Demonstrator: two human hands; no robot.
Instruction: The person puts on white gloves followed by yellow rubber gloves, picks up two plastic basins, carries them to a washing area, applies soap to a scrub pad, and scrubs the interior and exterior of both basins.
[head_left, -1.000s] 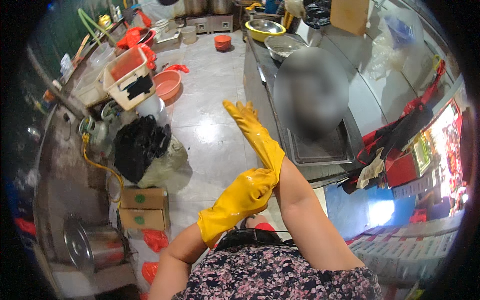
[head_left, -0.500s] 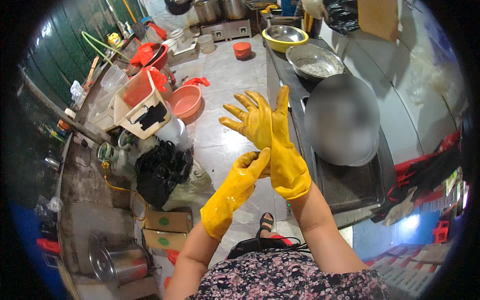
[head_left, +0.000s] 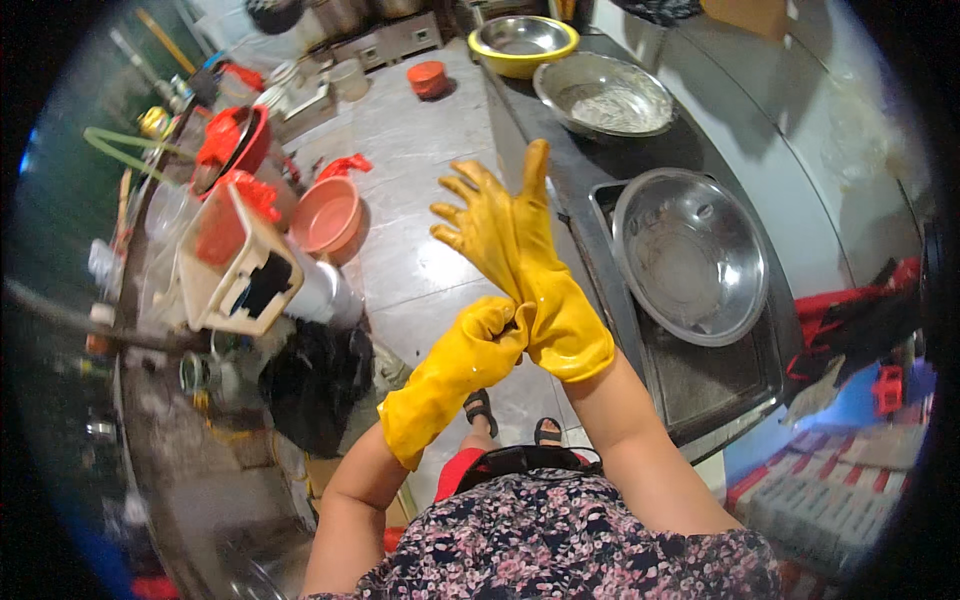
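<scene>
The left hand [head_left: 495,330] is clamped in a fist on the right glove [head_left: 565,330] near its wrist; the right hand [head_left: 495,220] fills that glove, fingers spread. A firm, even pull with straight fingers should work best. The black bag [head_left: 315,385] crowds the floor at left; right, a basin [head_left: 735,250] on the surface [head_left: 600,160] could catch an elbow; farther left a pink tub [head_left: 350,237], far right a yellow bowl [head_left: 525,67]

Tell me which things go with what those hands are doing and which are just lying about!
Part of the job:
right glove, on the right hand
left glove, on the left hand, gripping the right glove

Seemingly just lying about:
pink basin on the floor
nearest metal bowl
yellow basin
black bag
</scene>
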